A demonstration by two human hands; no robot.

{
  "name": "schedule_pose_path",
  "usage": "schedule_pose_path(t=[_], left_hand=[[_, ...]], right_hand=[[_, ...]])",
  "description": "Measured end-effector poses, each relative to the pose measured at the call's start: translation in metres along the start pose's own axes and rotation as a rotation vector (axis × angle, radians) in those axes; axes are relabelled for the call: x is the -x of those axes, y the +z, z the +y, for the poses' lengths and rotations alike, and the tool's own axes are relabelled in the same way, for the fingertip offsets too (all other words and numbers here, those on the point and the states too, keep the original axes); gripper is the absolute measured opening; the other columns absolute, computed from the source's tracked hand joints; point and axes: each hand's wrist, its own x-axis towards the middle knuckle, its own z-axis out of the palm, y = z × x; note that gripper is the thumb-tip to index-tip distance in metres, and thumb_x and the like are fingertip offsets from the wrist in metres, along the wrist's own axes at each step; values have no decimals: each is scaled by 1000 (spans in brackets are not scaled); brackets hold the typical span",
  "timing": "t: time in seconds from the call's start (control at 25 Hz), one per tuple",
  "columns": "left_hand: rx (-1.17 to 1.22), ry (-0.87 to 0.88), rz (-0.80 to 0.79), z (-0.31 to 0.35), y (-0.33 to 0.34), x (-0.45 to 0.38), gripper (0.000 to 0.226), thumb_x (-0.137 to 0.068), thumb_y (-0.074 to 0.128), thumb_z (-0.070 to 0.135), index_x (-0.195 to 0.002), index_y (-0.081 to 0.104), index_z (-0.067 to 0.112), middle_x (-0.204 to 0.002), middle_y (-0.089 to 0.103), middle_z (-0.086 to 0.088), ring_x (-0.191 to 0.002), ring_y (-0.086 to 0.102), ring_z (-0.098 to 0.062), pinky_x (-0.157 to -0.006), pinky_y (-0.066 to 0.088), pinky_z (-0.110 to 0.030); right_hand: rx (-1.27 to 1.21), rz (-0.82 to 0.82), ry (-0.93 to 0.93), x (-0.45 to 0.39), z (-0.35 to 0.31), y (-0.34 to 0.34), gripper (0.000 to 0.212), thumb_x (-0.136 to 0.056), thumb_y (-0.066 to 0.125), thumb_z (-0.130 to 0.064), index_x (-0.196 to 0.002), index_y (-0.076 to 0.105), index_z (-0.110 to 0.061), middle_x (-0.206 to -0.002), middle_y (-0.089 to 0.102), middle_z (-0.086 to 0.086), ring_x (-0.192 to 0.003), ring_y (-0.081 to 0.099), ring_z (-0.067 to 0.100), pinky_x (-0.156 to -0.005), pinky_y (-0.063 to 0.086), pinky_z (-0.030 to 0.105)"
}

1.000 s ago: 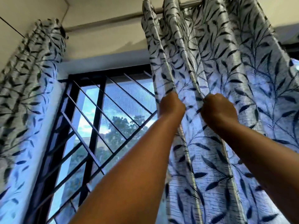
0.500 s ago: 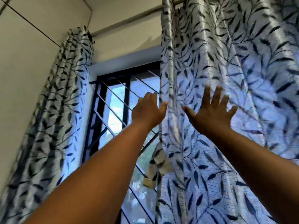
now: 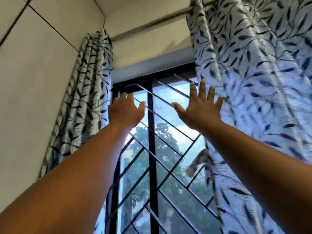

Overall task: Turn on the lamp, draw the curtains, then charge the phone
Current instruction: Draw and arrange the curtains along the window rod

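Judging by how things are lying, the curtain step is under way and not finished, while neither lamp nor phone is showing, so nothing can be said about those two steps. Two panels are hanging from one grey metal curtain rod [image 3: 152,22]. The larger, the silvery-white satin curtain printed with dark leaves on the right [image 3: 263,85], is spreading wide across the right part of the opening, its loose inner edge hanging just beside the right hand. The smaller-looking one, the matching leaf-printed curtain bunched on the left [image 3: 87,92], is sitting gathered in tight folds against the cream wall [image 3: 37,78], well clear of the middle. Between them one window with a black frame and slanted black metal grille bars [image 3: 152,149] is standing uncovered, trees and bright sky showing through, so the gap is waiting to be closed, most likely by pulling the left panel across. Two bare arms are reaching upward. The right hand [image 3: 200,110] is opening flat with fingers splayed, gripping nothing, its outer fingers overlapping the right panel's edge; whether they are actually touching the cloth cannot be told. The left hand [image 3: 125,112] is also loose and empty, fingers half spread, hovering just beside the gathered left panel without grasping it.
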Motion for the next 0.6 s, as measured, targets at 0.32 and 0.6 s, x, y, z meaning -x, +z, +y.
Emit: schedule_pose_path(t=[0.32,0.6], left_hand=[[-61,-17,-15,-161,29,-6,55,-93,42,46,-137,43,13,-139,45,-12,-125,43,-34,-100,38,-45],[-95,-183,-104,-261,77,15,65,-93,48,34,-148,23,12,-151,29,-16,-134,32,-37,-105,31,-48]], right_hand=[[-90,-45,-137,17,-173,105,92,-83,34,-73,-151,4,-19,-160,-2,10,-146,-3,37,-115,6,53],[-209,-195,-316,51,-280,193,96,-77,44,-73,-150,1,-27,-160,-2,13,-143,4,45,-111,18,55]])
